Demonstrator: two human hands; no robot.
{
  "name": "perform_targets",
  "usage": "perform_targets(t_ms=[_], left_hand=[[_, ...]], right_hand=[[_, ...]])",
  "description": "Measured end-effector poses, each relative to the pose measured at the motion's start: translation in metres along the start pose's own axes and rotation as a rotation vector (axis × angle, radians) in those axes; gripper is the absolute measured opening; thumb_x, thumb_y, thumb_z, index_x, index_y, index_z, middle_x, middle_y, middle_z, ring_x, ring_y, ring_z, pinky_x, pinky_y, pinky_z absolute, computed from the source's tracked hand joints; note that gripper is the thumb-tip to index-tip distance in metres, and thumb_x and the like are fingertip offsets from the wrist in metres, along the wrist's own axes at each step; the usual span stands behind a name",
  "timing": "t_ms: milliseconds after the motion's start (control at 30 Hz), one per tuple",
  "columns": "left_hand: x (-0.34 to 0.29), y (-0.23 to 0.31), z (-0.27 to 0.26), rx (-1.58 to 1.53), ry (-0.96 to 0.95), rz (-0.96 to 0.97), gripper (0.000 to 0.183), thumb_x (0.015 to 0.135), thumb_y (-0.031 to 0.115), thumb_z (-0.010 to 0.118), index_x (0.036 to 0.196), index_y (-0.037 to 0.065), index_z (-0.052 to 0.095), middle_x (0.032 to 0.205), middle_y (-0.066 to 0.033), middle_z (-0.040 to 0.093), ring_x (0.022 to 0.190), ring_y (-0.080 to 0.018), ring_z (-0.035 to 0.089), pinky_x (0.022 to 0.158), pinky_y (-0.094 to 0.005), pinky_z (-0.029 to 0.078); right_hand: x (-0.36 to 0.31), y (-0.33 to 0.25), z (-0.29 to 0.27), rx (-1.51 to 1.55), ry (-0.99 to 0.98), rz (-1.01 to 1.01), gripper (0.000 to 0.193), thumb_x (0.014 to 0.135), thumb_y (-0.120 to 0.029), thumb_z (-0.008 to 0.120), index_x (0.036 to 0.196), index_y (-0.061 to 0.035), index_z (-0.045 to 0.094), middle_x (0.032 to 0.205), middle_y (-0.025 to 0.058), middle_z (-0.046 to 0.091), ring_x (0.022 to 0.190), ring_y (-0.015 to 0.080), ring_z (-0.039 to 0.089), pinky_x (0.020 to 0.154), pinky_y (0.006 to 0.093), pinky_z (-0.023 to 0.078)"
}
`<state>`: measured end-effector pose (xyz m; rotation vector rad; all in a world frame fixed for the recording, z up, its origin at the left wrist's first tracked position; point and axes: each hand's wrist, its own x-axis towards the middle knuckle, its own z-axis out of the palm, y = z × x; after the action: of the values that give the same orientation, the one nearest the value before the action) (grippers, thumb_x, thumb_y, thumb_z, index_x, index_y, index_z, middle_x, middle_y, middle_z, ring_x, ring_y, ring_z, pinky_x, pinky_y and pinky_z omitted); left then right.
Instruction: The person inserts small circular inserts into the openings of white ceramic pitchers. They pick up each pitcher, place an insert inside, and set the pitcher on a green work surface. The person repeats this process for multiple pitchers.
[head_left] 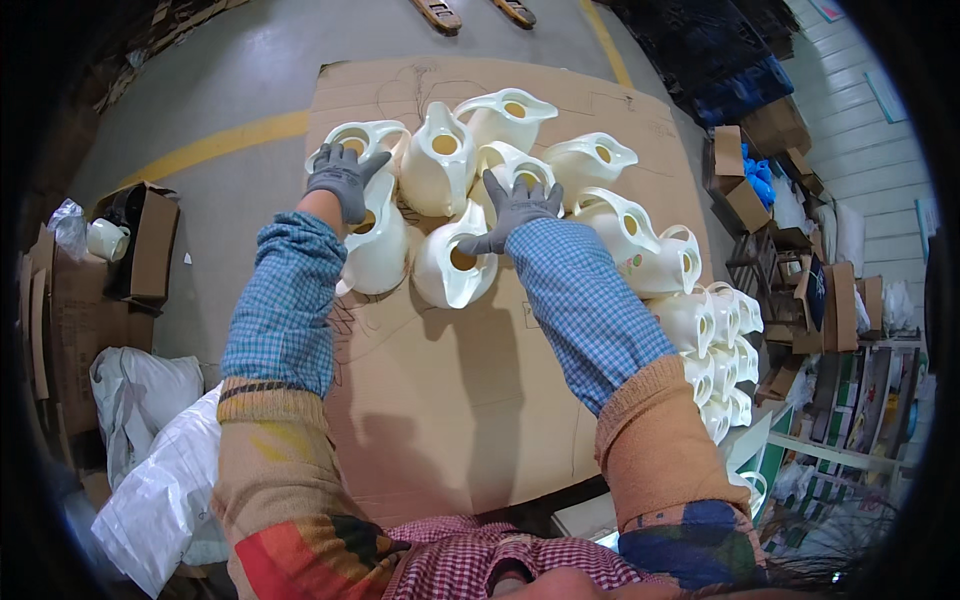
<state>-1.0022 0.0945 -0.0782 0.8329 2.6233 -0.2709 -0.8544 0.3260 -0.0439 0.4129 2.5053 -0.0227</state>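
Several cream-white pitchers with round holes in their tops and pointed spouts stand close together on a brown cardboard sheet (430, 410). My left hand (342, 182), in a grey glove, is spread against the near rim of the far-left pitcher (385, 130), just behind another pitcher (378, 250). My right hand (518, 210), gloved alike, has its fingers apart over a middle pitcher (512, 158); its thumb lies by the nearest pitcher (455, 275). Between my hands stands a tall pitcher (440, 175). The undersides of my fingers are hidden.
More pitchers (720, 335) are packed in rows at the right. Cardboard boxes (740, 185) and shelves (850, 450) line the right side. On the left are an open box (155, 245) and white plastic sacks (165, 480). A yellow floor line (220, 145) runs behind.
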Motion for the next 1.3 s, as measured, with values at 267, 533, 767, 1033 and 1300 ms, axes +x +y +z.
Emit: perform_targets(t_ms=[267,533,767,1033,1300], left_hand=[[-0.002,-0.001,0.005,-0.087,0.095,0.033,0.096,0.065,0.036,0.084,0.153,0.033,0.046,0.145,-0.0231,0.047,0.143,-0.0428,0.041,0.122,-0.052,0.029],[-0.018,0.015,-0.01,-0.163,0.01,-0.014,0.081,0.067,0.031,0.086,0.144,0.031,0.059,0.148,-0.0195,0.046,0.142,-0.0401,0.041,0.116,-0.0509,0.034],[-0.054,0.034,0.011,-0.208,0.117,0.079,0.071,0.068,0.023,0.083,0.136,0.027,0.064,0.142,-0.0183,0.05,0.137,-0.0385,0.047,0.113,-0.0474,0.04],[-0.149,0.05,0.038,-0.29,0.054,0.278,0.071,0.065,0.03,0.084,0.133,0.022,0.063,0.129,-0.0159,0.057,0.126,-0.0364,0.053,0.105,-0.0483,0.044],[-0.168,0.089,0.061,-0.227,0.061,0.262,0.066,0.066,0.031,0.083,0.128,0.026,0.064,0.123,-0.0153,0.055,0.119,-0.0362,0.055,0.099,-0.0516,0.044]], right_hand=[[0.008,-0.032,0.0,0.045,-0.041,0.109,0.126,0.061,-0.06,0.087,0.165,-0.0311,0.021,0.168,0.0235,0.017,0.158,0.0413,0.009,0.125,0.0619,0.002],[0.025,-0.048,-0.015,0.014,-0.006,0.1,0.11,0.061,-0.035,0.092,0.157,-0.0435,0.04,0.171,0.0206,0.01,0.158,0.0423,0.007,0.126,0.0595,0.002],[0.006,-0.029,0.022,0.074,0.097,-0.046,0.078,0.074,-0.023,0.082,0.145,-0.0393,0.053,0.152,0.02,0.039,0.144,0.0398,0.039,0.118,0.0546,0.033],[-0.086,0.028,0.093,-0.007,0.085,-0.383,0.083,0.072,-0.027,0.083,0.145,-0.0209,0.045,0.13,0.013,0.053,0.119,0.0338,0.057,0.104,0.0523,0.043],[-0.147,0.06,0.15,0.022,0.286,-0.152,0.119,0.066,-0.043,0.086,0.164,-0.0233,0.022,0.157,0.0212,0.033,0.146,0.0443,0.031,0.124,0.0562,0.016]])
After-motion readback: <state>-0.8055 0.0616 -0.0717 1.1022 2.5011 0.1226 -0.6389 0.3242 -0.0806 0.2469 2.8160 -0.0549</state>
